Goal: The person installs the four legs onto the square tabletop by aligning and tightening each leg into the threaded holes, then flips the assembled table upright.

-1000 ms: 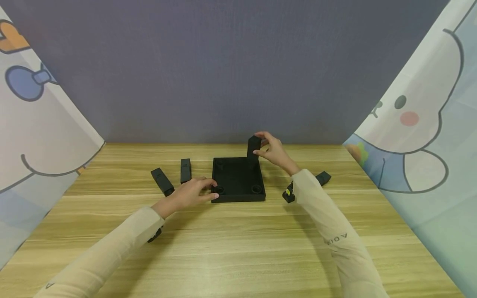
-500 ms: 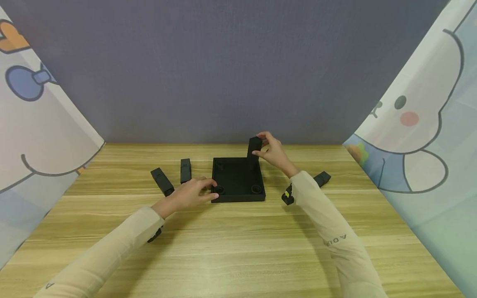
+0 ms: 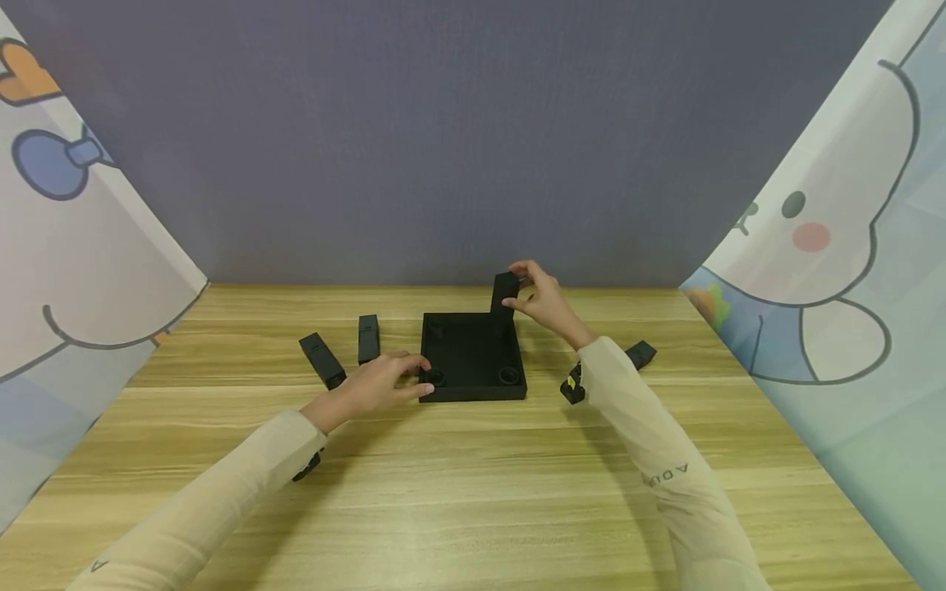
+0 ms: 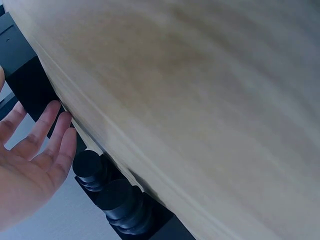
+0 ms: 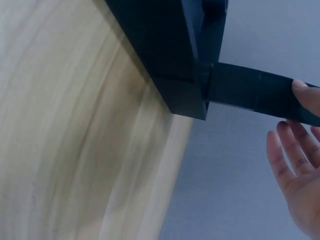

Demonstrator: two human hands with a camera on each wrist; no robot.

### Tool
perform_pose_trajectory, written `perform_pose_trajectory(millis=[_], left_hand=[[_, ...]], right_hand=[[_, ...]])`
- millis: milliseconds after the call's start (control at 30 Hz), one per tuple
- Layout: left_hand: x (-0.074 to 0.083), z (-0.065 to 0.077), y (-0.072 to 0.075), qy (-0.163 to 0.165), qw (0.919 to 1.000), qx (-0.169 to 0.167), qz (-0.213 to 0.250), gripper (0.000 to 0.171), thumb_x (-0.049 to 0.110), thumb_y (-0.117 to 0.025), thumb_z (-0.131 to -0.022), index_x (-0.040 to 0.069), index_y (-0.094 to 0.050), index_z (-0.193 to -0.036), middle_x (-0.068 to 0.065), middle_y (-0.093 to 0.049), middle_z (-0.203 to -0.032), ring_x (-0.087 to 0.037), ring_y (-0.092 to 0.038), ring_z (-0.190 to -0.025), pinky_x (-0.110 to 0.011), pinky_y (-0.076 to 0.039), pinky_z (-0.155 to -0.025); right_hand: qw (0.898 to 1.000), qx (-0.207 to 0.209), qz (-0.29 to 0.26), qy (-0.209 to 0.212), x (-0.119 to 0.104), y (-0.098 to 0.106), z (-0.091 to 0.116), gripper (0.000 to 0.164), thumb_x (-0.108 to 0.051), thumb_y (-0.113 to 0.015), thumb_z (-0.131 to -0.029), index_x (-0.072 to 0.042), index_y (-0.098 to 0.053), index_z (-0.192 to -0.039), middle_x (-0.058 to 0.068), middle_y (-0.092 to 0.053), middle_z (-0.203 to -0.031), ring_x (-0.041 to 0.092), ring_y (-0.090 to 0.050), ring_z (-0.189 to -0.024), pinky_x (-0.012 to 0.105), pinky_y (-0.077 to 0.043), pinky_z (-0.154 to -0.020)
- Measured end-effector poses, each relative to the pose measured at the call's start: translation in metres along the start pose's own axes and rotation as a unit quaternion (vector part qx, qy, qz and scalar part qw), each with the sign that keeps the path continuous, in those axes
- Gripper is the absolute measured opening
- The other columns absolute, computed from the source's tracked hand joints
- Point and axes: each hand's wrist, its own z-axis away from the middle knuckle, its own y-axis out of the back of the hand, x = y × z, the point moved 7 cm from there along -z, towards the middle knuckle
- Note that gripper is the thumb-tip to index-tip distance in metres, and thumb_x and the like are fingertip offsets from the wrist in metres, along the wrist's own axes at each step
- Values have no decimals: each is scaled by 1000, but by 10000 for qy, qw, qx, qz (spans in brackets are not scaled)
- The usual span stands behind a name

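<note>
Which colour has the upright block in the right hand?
The upright block is black; the head view shows it best.

Soft, even light in here, pale glare on the tabletop (image 3: pixel 443 517).
Faint shadows lie beside both sleeves (image 3: pixel 214 501); the wrist views look bluer, dimmer, the tabletop's grain perhaps out of focus.

Cream long sleeves (image 3: pixel 641 414) bear small dark lettering (image 3: pixel 668 474).

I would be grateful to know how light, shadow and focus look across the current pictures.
Head: pale glare on the near tabletop, shadows beside both sleeves, little detail inside the black tray; left wrist: bluish cast, tabletop grain blurred; right wrist: also bluish, and the black post looks slightly bowed, perhaps lens distortion.
</note>
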Motion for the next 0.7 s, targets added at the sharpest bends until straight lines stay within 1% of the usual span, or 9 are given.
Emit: perform_pose_trajectory(millis=[167,333,400,533,600,700], left_hand=[[0,0,1,14,10000,-13,22,37,40,-58,-89,16,-58,-117,-4,-61,-112,-16,-60,-91,-32,-50,-73],[1,0,1,-3,10000,-31,34,38,40,-57,-89,16,-58,-117,-5,-61,-112,-17,-61,-92,-33,-51,-73],[0,-1,1,6,10000,-37,41,38,40,-57,-89,16,-58,-117,-5,-61,-112,-17,-61,-92,-33,-51,-74],[1,-1,1,-21,10000,-24,38,38,40,-57,-89,16,-58,-118,-5,-61,-112,-17,-61,-92,-33,-51,-73],[1,-1,0,-29,10000,-16,41,38,41,-57,-89,16,-58,-118,-5,-61,-112,-18,-61,-92,-33,-51,-73],[1,0,0,-43,10000,5,56,38,41,-57,-89,15,-58,-117,-6,-61,-112,-18,-61,-92,-33,-51,-73]], right_hand=[[9998,-183,8,-80,1,2,-2,53,-8,-70,-80,-1,-44,-126,17,-51,-121,31,-56,-98,37,-49,-69],[9998,-170,-42,-113,1,2,-2,52,-8,-70,-80,0,-45,-126,16,-53,-118,31,-57,-98,37,-49,-68],[9999,-88,-56,-136,2,1,-2,51,-8,-70,-80,-2,-47,-125,15,-54,-117,30,-58,-97,35,-49,-66],[9996,205,-90,-164,4,0,0,49,-10,-72,-78,-4,-48,-120,15,-56,-112,29,-59,-94,31,-50,-62],[9992,363,-109,-115,4,0,1,48,-10,-73,-77,-2,-48,-118,16,-57,-108,31,-59,-92,33,-50,-62],[9984,560,-107,-30,5,-1,2,48,-11,-74,-76,-1,-47,-114,17,-58,-101,34,-58,-91,39,-50,-67]])
